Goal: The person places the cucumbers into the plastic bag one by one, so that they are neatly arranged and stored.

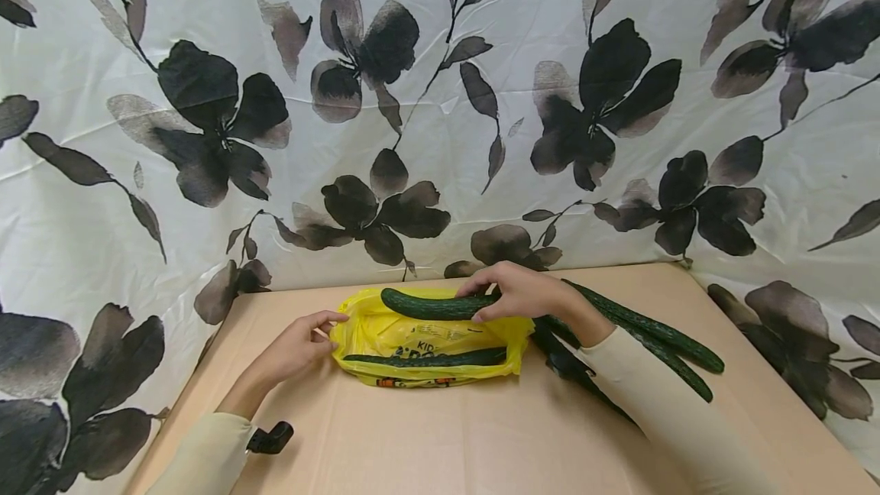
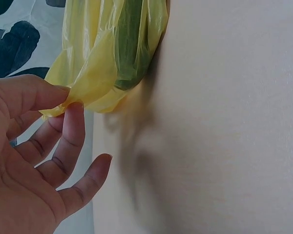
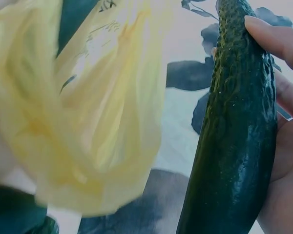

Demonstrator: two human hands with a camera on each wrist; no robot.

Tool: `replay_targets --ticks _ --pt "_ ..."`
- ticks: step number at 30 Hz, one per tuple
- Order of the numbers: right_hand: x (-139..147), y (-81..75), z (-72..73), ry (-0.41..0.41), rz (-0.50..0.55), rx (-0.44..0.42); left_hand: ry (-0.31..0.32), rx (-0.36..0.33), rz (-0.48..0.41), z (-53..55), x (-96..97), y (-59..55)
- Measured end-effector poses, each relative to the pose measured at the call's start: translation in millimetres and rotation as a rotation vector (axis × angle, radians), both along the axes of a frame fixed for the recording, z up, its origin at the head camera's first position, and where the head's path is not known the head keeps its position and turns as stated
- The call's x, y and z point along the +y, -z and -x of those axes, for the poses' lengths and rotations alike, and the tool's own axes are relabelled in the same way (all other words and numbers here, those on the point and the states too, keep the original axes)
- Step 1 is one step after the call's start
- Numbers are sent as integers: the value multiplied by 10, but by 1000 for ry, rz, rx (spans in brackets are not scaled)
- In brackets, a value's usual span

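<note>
Cucumber [image 1: 426,306] in right hand [image 1: 525,295], bag [image 1: 360,331] in left hand [image 1: 300,342]

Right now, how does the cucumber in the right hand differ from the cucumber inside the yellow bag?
The held cucumber is gripped by the right hand; no hand touches the bagged cucumber. The held cucumber is above the yellow bag; the bagged cucumber lies inside, along its near side. Both are dark green and lie roughly crosswise in the head view.

Left hand [image 1: 300,344] pinching, right hand [image 1: 521,293] gripping from above.
</note>
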State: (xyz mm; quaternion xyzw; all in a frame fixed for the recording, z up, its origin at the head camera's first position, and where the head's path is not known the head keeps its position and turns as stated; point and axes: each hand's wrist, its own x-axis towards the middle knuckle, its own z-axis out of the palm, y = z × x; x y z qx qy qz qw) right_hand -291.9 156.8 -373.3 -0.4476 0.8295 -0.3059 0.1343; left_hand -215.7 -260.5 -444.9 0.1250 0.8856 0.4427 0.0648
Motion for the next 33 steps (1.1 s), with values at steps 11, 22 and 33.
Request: replay_targets --ticks 11,22,33 --pt "-474 85 -31 -41 50 -51 14 14 12 -10 -13 8" --pt "-797 183 -128 -59 66 -50 -8 9 34 -28 -27 -20" --pt "-858 361 -129 -38 73 -63 17 50 67 -2 -60 18"
